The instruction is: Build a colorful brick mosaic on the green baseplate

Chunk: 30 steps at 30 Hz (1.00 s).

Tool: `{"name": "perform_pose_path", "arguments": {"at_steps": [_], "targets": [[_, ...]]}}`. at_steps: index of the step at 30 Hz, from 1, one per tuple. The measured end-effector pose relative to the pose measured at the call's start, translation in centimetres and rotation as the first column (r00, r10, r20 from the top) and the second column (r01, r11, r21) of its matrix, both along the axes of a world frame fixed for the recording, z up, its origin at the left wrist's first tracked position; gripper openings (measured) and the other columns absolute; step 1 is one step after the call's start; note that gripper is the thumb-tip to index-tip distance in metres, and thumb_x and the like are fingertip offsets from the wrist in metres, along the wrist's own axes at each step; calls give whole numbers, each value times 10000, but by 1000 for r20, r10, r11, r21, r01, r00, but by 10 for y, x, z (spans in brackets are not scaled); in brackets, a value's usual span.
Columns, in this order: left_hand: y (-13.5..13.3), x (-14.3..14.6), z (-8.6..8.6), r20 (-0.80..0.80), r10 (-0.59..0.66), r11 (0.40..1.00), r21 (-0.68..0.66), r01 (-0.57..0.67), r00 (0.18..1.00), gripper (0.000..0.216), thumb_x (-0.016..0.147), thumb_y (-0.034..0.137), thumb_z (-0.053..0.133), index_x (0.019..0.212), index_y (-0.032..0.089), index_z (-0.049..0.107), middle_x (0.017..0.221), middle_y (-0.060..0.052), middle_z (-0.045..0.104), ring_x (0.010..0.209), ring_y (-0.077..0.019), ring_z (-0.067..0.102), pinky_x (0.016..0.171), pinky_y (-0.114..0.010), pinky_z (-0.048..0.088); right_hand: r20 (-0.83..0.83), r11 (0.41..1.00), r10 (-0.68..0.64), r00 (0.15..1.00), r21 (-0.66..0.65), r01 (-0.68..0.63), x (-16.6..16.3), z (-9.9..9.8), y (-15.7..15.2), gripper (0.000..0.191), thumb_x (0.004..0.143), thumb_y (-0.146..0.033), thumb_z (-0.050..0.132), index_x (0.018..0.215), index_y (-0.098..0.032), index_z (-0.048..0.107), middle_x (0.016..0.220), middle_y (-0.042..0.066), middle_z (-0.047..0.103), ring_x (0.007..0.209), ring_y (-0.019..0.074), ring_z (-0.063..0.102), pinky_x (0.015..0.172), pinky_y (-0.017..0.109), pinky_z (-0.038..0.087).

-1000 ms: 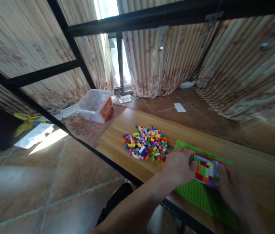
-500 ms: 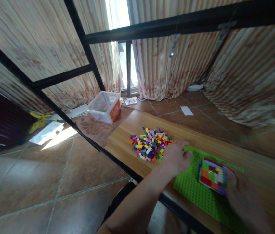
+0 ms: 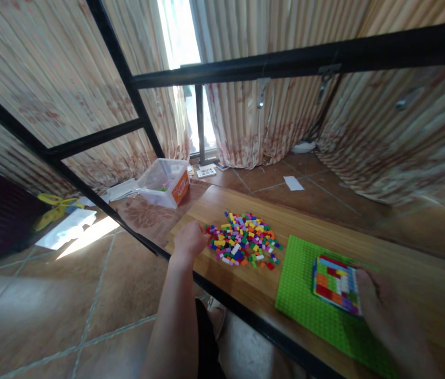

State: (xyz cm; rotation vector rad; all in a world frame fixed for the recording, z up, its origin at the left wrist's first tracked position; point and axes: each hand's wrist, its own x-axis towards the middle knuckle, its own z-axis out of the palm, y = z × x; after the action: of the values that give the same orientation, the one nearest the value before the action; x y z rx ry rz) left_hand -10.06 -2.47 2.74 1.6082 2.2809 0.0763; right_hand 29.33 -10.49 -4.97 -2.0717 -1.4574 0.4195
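Note:
At the left edge of a heap of small colourful toy bricks is my left hand, its fingers curled together and pinched. What they hold, if anything, is hidden. On the right, a flat block built of coloured bricks sits over the green studded baseplate. My right hand grips the block's right edge, thumb towards the near side; its other fingers are mostly hidden and blurred.
The wooden bench top carries bricks and baseplate. A black metal rail runs along its near edge, and another bar crosses above. A clear plastic box with an orange label stands on the floor behind, near papers and curtains.
My left hand has moved left, from between the heap and the baseplate to the heap's far left edge, and its fingers have closed. My right hand stays at the brick block. The view has shifted slightly.

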Motion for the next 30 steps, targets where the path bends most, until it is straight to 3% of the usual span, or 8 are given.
{"name": "perform_pose_path", "arguments": {"at_steps": [10,13,15,17,19,23,27,30], "targets": [[9,-5,-13,11,-81,997,2,81,997,103,791,173,604,813,165,705,966,-122,745,945,-242,683,718,-283,456,-10,994,-110,994,25,110,1,8,2,567,865,-542,354,1068,-134,692,1064,207,702,996,351,646,899,505,487],[8,-4,-9,69,-102,991,93,96,992,122,821,182,568,823,156,687,920,-108,739,882,-222,678,703,-281,456,-43,975,-204,978,79,207,-1,15,1,520,868,-521,394,1086,-168,706,1039,166,724,965,336,665,849,488,507],[8,8,-6,221,-168,972,198,125,961,108,827,195,572,841,155,672,851,-76,729,801,-194,668,669,-265,456,-87,953,-238,967,172,250,-7,20,-1,468,871,-506,431,1047,-184,721,997,140,737,923,315,676,819,462,518],[5,29,-6,426,-285,942,290,169,859,75,814,194,595,848,161,652,782,-40,709,725,-169,650,627,-246,451,-154,924,-232,960,275,267,-17,24,-4,412,871,-493,480,994,-190,731,962,117,744,878,286,682,795,428,528],[0,59,-7,600,-406,909,340,239,690,43,795,161,606,832,168,627,755,-14,692,697,-149,639,617,-229,451,-223,911,-134,966,356,209,-31,29,-8,353,886,-474,524,1003,-210,727,996,93,745,899,255,682,820,399,532],[-16,117,-12,791,-479,861,339,379,381,53,796,128,611,828,170,614,782,-6,691,733,-135,651,657,-221,476,-271,914,199,942,398,-78,-60,42,-15,240,909,-414,582,1035,-262,718,1043,56,738,943,211,676,821,347,536],[-27,146,-15,825,-502,802,333,495,260,74,802,115,616,856,163,634,794,-13,700,745,-135,655,672,-227,479,-258,861,438,861,395,-320,-73,49,-22,233,937,-341,564,1124,-280,689,1006,45,717,873,179,663,791,329,540],[-30,155,-16,836,-507,773,334,540,209,64,808,122,626,856,161,642,803,-14,709,755,-136,663,684,-230,488,-260,854,460,849,392,-343,-70,49,-26,210,944,-317,563,1109,-281,689,1019,43,704,934,181,660,820,327,533]]}}
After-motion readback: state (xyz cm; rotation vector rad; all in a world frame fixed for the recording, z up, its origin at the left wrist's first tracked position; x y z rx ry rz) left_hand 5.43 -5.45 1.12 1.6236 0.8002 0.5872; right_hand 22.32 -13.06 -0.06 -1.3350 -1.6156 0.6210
